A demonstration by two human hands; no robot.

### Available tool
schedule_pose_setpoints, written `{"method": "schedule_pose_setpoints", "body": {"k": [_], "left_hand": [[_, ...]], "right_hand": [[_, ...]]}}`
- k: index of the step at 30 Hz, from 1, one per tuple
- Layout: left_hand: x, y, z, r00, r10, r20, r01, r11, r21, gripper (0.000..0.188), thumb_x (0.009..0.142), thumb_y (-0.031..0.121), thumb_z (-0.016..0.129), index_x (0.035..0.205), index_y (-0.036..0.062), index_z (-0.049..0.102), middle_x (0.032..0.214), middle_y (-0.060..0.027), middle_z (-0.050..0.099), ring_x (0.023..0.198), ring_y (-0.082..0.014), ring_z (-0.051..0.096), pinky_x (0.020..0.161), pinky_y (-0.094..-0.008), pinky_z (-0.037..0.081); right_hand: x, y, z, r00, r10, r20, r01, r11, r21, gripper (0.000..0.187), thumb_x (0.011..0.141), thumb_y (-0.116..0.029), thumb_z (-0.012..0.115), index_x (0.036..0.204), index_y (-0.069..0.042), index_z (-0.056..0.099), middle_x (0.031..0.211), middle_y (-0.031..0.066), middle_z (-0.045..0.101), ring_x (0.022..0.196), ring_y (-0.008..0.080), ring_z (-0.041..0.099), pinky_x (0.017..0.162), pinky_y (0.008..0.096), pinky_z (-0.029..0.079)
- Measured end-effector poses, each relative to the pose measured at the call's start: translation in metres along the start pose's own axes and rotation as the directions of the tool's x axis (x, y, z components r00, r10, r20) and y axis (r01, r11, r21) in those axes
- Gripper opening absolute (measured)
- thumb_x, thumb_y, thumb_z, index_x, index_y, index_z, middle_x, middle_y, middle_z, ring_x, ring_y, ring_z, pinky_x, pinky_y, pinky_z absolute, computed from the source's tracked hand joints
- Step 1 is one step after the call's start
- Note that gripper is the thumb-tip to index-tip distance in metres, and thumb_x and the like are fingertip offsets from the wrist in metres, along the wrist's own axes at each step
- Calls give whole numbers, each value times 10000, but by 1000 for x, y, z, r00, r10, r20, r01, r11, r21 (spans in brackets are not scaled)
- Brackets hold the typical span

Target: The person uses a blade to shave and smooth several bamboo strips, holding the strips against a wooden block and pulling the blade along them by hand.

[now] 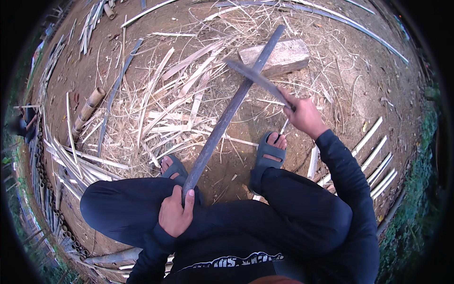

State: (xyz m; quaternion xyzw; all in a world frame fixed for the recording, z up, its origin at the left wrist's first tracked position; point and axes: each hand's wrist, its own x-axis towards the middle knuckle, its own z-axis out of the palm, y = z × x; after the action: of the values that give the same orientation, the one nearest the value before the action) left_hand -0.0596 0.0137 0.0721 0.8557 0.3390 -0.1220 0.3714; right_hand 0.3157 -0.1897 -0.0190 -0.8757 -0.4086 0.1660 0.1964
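While gripping the near end of a dark pole (219,132) in curled fingers of the left hand (175,214), clasps a knife (257,78) across it in the closed right hand (306,115). Slants the pole's far part over a wooden block (291,54)

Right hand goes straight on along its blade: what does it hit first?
Probably the dark pole, near where the blade crosses it in view. Depth is unclear from this one view, so the right hand might pass above the pole instead.
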Motion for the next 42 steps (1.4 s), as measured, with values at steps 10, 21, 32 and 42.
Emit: {"method": "schedule_pose_setpoints", "body": {"k": [10, 21, 32, 42], "left_hand": [[-3, -1, 2, 999, -35, -20, 36, 999, 26, 469, 922, 411, 683, 838, -3, 480, 565, -246, 549, 569, -457, 610, 503, -499, 458], [9, 0, -14, 669, -180, 721, 673, 558, -485, 376, 996, 363, 622, 790, 103, 445, 533, 27, 387, 391, -72, 364, 359, -261, 287], [19, -3, -11, 466, 44, 883, 849, 256, -461, 441, 1056, 508, 371, 790, 157, 384, 535, 38, 274, 379, -55, 240, 349, -219, 210], [15, -7, -10, 452, 75, 889, 850, 265, -455, 428, 1076, 463, 356, 852, 112, 458, 519, 38, 265, 371, -51, 223, 344, -218, 199]], "right_hand": [[6, 13, 3, 999, -33, -38, 30, 997, -71, 589, 893, -237, 644, 1459, -293, 489, 676, 191, 660, 612, 355, 674, 623, 468, 553], [-36, -49, 29, 983, -182, -35, 184, 980, 70, 759, 809, -94, 684, 1513, -212, 424, 708, 159, 640, 559, 307, 648, 587, 418, 559], [-1, -27, 24, 997, -82, 3, 82, 991, -102, 724, 871, -140, 654, 1529, -265, 379, 711, 168, 626, 579, 334, 657, 577, 453, 554], [15, -16, 26, 996, -47, 80, 56, 992, -109, 710, 883, -234, 643, 1538, -237, 368, 787, 165, 643, 607, 346, 673, 556, 476, 557]]}}
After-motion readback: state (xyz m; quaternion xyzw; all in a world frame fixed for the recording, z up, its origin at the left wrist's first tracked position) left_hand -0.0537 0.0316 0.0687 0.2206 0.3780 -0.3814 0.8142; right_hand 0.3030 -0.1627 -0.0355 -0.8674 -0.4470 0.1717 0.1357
